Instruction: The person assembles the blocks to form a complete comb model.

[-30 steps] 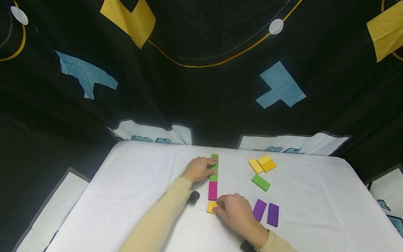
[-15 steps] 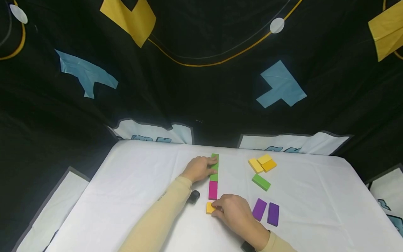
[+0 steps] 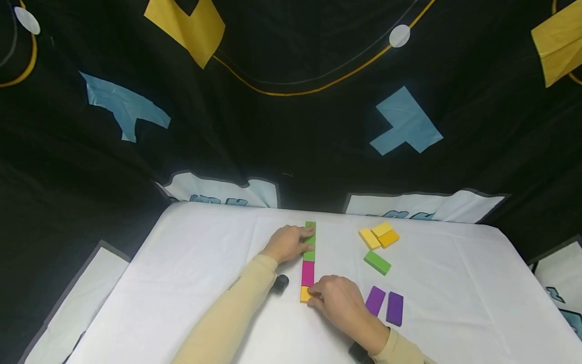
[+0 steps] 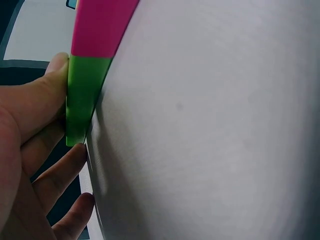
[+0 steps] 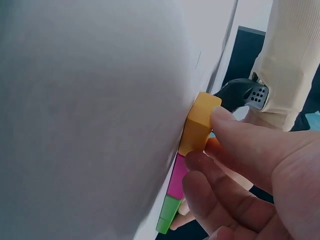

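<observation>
A straight row of flat blocks runs down the table in the head view: green (image 3: 309,256) at the far end, magenta (image 3: 307,273) in the middle and orange-yellow (image 3: 305,295) nearest. My left hand (image 3: 285,243) rests against the green part from the left, its thumb and fingers spread along it. In the left wrist view the thumb touches the green block (image 4: 82,95), and the other fingers reach past its end. My right hand (image 3: 338,302) pinches the orange-yellow block (image 5: 197,125) between thumb and fingers, its end up against the magenta block (image 5: 177,176).
Several loose blocks lie right of the row: three yellow ones (image 3: 369,238) grouped at the back, one green block (image 3: 377,263), and two purple blocks (image 3: 395,309) beside my right hand. A white cloth covers the table (image 3: 454,303). A black curtain (image 3: 295,151) hangs behind it.
My right hand has slid the orange-yellow block forward, closing the gap to the magenta block. My left hand stays at the green part of the row.
</observation>
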Available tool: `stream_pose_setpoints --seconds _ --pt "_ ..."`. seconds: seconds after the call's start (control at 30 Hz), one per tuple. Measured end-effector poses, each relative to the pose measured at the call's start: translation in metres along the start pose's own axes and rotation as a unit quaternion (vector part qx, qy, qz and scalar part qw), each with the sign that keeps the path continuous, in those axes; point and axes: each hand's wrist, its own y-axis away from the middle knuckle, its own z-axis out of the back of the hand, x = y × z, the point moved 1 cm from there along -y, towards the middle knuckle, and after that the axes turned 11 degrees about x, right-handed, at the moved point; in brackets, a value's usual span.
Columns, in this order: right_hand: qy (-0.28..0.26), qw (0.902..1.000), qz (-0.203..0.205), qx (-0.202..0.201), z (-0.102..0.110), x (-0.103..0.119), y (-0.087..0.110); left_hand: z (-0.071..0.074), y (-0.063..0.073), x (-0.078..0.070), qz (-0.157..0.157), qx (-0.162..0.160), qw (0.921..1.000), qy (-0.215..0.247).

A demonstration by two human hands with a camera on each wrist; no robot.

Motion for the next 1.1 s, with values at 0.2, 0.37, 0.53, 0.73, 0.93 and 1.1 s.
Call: stream_pose_setpoints --seconds 0.2,0.37,0.53,0.73,0.93,1.1 --pt "-0.001 1.0000 0.000 0.000 0.0000 -0.0022 -0.0011 0.0002 0.0000 -0.0006 0.003 0.002 1.0000 0.001" --pt "-0.006 1.0000 0.000 -0.001 0.0004 -0.0029 -0.0022 -0.0002 -0.0004 -0.0006 0.005 0.002 1.0000 0.001" --pt "-0.010 0.9999 0.004 -0.002 0.0005 -0.0031 -0.0022 -0.0001 0.0003 -0.0009 0.005 0.000 1.0000 0.004" --pt "-0.007 0.9998 0.017 -0.005 0.0007 -0.0028 -0.0015 0.0005 0.0008 -0.0018 0.006 0.001 1.0000 0.002" --pt "-0.002 0.9998 0.016 -0.007 -0.0013 -0.0040 -0.0026 0.0009 0.0012 -0.0025 0.006 0.001 1.0000 0.003" --pt "-0.016 0.9998 0.006 -0.001 -0.0014 -0.0049 -0.0022 0.0003 0.0006 -0.0022 0.007 0.004 1.0000 0.002"
